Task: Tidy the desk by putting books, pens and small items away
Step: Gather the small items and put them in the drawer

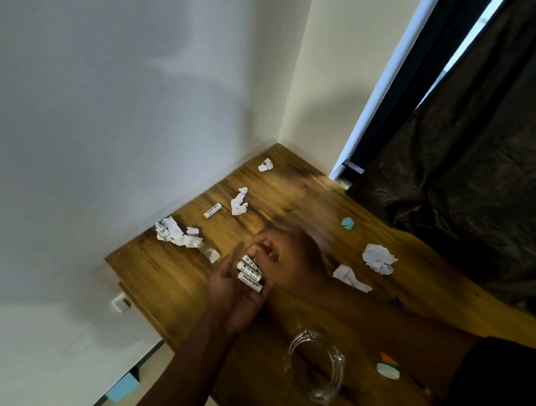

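While the left hand (233, 292) cups three batteries (250, 273) above the desk (169, 279), the blurred right hand (285, 257) touches the top one, grip unclear | progress: early | remaining: fourth battery (212, 210), crumpled papers (379, 259) scattered | glass jar (317, 366) nearby

Batteries (250, 272): in left hand (233, 292), over desk (155, 280).
Lone battery (212, 210): far, between paper wads (239, 201).
Jar (320, 366): near edge, right of batteries, apparently tipped.

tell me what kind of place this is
Likely a home study or bedroom corner: a wooden desk fits into the corner of plain walls, a dark curtain hangs by a bright window, and crumpled paper and a loose battery litter the top, with more batteries in the left hand.
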